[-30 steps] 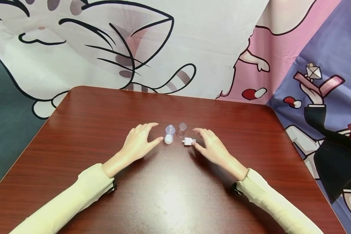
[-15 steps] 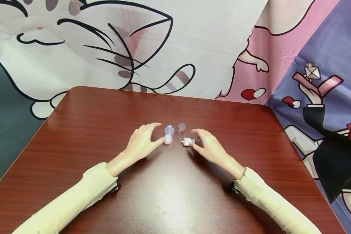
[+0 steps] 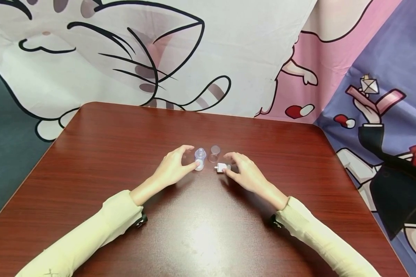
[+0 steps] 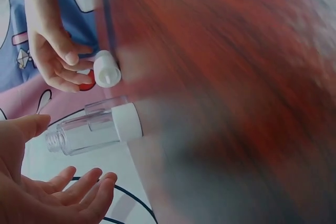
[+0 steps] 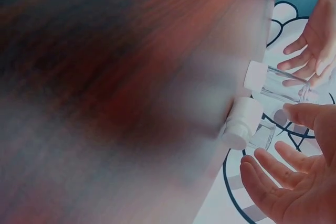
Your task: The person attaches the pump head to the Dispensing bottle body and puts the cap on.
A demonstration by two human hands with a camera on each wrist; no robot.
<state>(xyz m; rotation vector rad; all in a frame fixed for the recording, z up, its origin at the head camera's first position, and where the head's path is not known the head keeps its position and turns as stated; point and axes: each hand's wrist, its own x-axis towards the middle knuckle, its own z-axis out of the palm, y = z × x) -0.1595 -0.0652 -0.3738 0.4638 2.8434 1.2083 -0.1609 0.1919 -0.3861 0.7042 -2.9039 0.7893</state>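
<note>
a clear bottle with a white base (image 3: 200, 154) is stood upright on the dark red-brown table (image 3: 131, 134); its threaded neck (image 4: 53, 141) is shown in the left wrist view. the left hand (image 3: 171, 167) is held at the bottle's left side. its thumb and fingers are spread apart, with the bottle placed near the gap; in the head view the white base is partly covered by the thumb tip. a gap is seen between fingers and bottle in the left wrist view.

a small white nozzled piece (image 3: 221, 167) is laid on its side, right of the bottle and well apart from it, nozzle pointed leftward. the right hand (image 3: 247, 172) is held just beside it, thumb and fingers spread and gently bent; whether it is touched by the thumb cannot be told.

a clear cylindrical cap (image 3: 214, 153) is set upright between the two, a little farther back. both forearms are covered by pale sleeves (image 3: 114, 220), and a dark band (image 3: 142, 221) is partly shown under the left cuff. beyond the table a printed cloth (image 3: 256, 46) is hung.
</note>
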